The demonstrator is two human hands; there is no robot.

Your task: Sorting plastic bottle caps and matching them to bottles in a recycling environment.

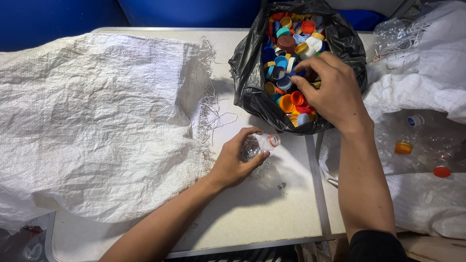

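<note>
White woven sack (97, 121) spread over the bench (272, 204) at left, left hand (236, 162) with grip closed around a crumpled clear bottle (259, 144) lying on the bench, right hand (330, 90) reaching into a black bag (250, 82) of coloured caps (286, 48), fingers curled among them, whether they hold one unclear, clear bottles (422, 145) at far right.

There is one view only, from the camera on my head, tilted steeply down and forward over the table (272, 213), close enough that my forearms fill the lower frame. My left hand (235, 162) sits near centre, my right hand (330, 90) farther ahead, against the blue wall (58, 19).
</note>
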